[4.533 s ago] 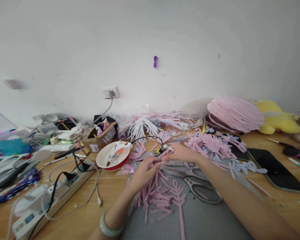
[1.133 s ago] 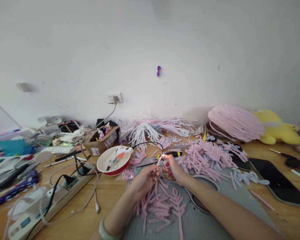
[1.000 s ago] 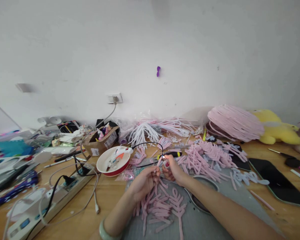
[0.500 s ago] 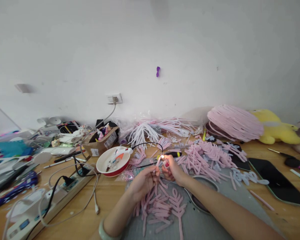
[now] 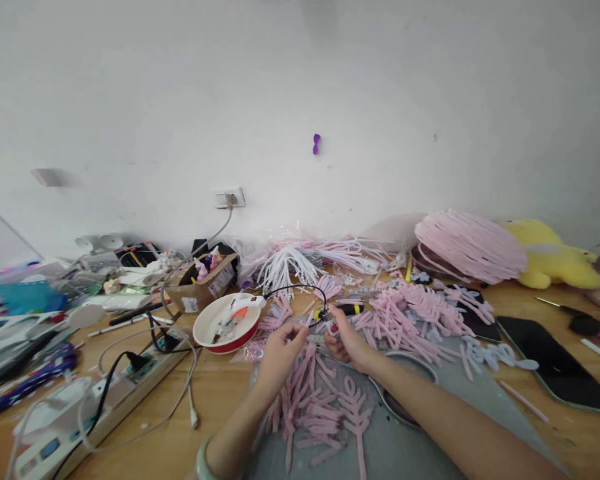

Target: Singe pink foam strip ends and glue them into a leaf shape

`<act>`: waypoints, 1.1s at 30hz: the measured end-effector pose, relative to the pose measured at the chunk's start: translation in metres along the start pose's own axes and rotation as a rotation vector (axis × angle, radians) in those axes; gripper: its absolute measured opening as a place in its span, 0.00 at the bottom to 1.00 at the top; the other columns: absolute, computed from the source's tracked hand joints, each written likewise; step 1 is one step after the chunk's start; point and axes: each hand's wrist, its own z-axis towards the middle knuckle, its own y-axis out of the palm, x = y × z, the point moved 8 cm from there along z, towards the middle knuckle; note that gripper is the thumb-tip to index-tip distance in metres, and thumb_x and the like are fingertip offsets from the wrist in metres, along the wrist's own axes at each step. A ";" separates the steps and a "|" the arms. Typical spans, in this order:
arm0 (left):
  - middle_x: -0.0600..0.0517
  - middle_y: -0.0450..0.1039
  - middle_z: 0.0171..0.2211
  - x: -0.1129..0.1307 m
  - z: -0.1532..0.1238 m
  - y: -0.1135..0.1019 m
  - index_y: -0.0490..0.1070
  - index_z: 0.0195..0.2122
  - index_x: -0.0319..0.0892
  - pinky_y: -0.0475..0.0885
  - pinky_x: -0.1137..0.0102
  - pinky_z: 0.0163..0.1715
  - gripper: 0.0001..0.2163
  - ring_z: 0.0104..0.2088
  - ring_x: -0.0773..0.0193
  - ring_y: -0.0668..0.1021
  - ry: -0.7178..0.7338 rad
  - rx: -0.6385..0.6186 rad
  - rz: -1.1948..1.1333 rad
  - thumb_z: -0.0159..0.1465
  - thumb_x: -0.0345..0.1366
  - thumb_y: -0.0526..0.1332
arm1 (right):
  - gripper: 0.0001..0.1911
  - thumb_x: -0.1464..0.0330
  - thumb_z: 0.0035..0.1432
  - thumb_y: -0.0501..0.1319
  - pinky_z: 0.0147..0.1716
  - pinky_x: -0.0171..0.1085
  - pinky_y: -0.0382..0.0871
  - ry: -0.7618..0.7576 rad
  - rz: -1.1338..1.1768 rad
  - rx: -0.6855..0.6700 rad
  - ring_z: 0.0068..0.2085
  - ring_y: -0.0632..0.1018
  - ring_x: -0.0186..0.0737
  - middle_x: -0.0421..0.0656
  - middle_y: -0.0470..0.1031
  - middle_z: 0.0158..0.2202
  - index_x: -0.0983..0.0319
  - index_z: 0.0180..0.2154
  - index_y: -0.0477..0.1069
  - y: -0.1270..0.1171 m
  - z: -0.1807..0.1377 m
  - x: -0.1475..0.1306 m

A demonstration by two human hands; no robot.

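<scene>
A gray cutting mat (image 5: 420,447) covers the near edge of a cluttered wooden tabletop (image 5: 220,390). A loose heap of pink fuzzy pieces (image 5: 320,407) lies on the mat between the person's two forearms. Just beyond the heap, the left hand (image 5: 279,347) pinches a pink strip (image 5: 306,325) between thumb and fingertips. The right hand (image 5: 349,339), just beside it, is curled around a small object (image 5: 333,326) with a red spot, too small to name.

One power strip (image 5: 100,407) with a black plug lies to the left. Farther back, one red bowl (image 5: 229,339) holds a white glue gun (image 5: 240,308), and one cardboard box (image 5: 207,283) behind it holds small colored bottles. A black-and-yellow tool (image 5: 349,309) lies just past the right hand, and one dark phone (image 5: 555,363) lies flat at right.

One coiled pink bundle (image 5: 470,245) and one yellow plush toy (image 5: 555,259) sit against the white wall (image 5: 300,80). The wall carries one socket (image 5: 229,197) and one purple bow (image 5: 317,143).
</scene>
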 end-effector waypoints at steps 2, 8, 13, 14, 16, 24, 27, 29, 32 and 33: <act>0.57 0.65 0.17 0.009 -0.001 -0.003 0.66 0.18 0.40 0.60 0.74 0.26 0.09 0.23 0.67 0.67 0.104 0.033 0.186 0.53 0.37 0.57 | 0.30 0.47 0.54 0.34 0.10 0.27 0.35 -0.003 -0.002 -0.007 0.11 0.44 0.25 0.31 0.41 0.09 0.61 0.13 0.48 0.000 0.000 0.000; 0.56 0.66 0.18 0.023 -0.006 0.000 0.66 0.18 0.40 0.61 0.74 0.25 0.10 0.22 0.67 0.68 0.267 0.047 0.435 0.55 0.36 0.55 | 0.29 0.51 0.54 0.35 0.10 0.28 0.34 -0.021 0.015 -0.033 0.11 0.43 0.25 0.32 0.40 0.09 0.60 0.11 0.48 0.000 0.003 0.001; 0.55 0.69 0.18 0.031 -0.008 0.004 0.67 0.18 0.41 0.61 0.73 0.26 0.10 0.22 0.67 0.69 0.340 0.034 0.565 0.55 0.34 0.55 | 0.28 0.53 0.55 0.35 0.11 0.28 0.34 -0.005 0.023 -0.036 0.11 0.43 0.25 0.32 0.41 0.08 0.60 0.11 0.48 0.000 0.005 0.003; 0.55 0.69 0.19 0.033 -0.009 0.004 0.67 0.19 0.41 0.61 0.72 0.27 0.10 0.23 0.66 0.70 0.349 0.036 0.595 0.55 0.34 0.55 | 0.28 0.53 0.55 0.35 0.11 0.28 0.34 -0.010 0.020 -0.033 0.11 0.44 0.25 0.32 0.42 0.08 0.60 0.11 0.48 -0.001 0.005 0.002; 0.55 0.70 0.20 0.035 -0.010 0.005 0.67 0.19 0.41 0.61 0.70 0.30 0.09 0.25 0.65 0.71 0.360 0.049 0.647 0.55 0.33 0.55 | 0.28 0.53 0.55 0.35 0.11 0.28 0.33 -0.031 0.010 -0.025 0.11 0.44 0.25 0.32 0.42 0.08 0.60 0.11 0.49 -0.001 0.005 0.001; 0.55 0.69 0.21 0.030 -0.012 0.010 0.66 0.20 0.41 0.60 0.72 0.28 0.08 0.26 0.65 0.70 0.361 0.006 0.647 0.56 0.33 0.55 | 0.29 0.58 0.57 0.31 0.11 0.28 0.33 -0.025 0.049 -0.036 0.10 0.44 0.25 0.33 0.42 0.08 0.61 0.10 0.48 0.001 0.004 0.001; 0.54 0.69 0.22 0.030 -0.012 0.010 0.65 0.21 0.41 0.60 0.72 0.29 0.08 0.27 0.65 0.70 0.360 -0.001 0.645 0.56 0.33 0.55 | 0.29 0.57 0.57 0.30 0.10 0.27 0.32 0.012 0.066 -0.032 0.10 0.44 0.25 0.33 0.42 0.08 0.61 0.11 0.48 0.000 0.005 0.004; 0.54 0.69 0.22 0.030 -0.013 0.011 0.65 0.20 0.41 0.60 0.71 0.29 0.08 0.27 0.65 0.70 0.356 -0.008 0.645 0.56 0.33 0.55 | 0.29 0.56 0.57 0.30 0.10 0.27 0.32 0.017 0.060 -0.035 0.10 0.44 0.25 0.33 0.42 0.08 0.61 0.11 0.48 0.001 0.005 0.004; 0.54 0.69 0.22 0.031 -0.013 0.012 0.65 0.20 0.41 0.59 0.71 0.29 0.09 0.27 0.64 0.71 0.346 -0.015 0.650 0.57 0.33 0.55 | 0.28 0.55 0.57 0.32 0.10 0.27 0.33 -0.004 0.045 -0.041 0.10 0.44 0.24 0.33 0.42 0.08 0.61 0.11 0.48 0.001 0.006 0.004; 0.54 0.69 0.22 0.031 -0.014 0.012 0.65 0.21 0.41 0.59 0.71 0.29 0.09 0.27 0.64 0.71 0.344 -0.016 0.650 0.57 0.34 0.55 | 0.28 0.56 0.57 0.32 0.10 0.27 0.33 -0.013 0.039 -0.039 0.10 0.44 0.24 0.33 0.42 0.08 0.61 0.12 0.48 0.001 0.006 0.003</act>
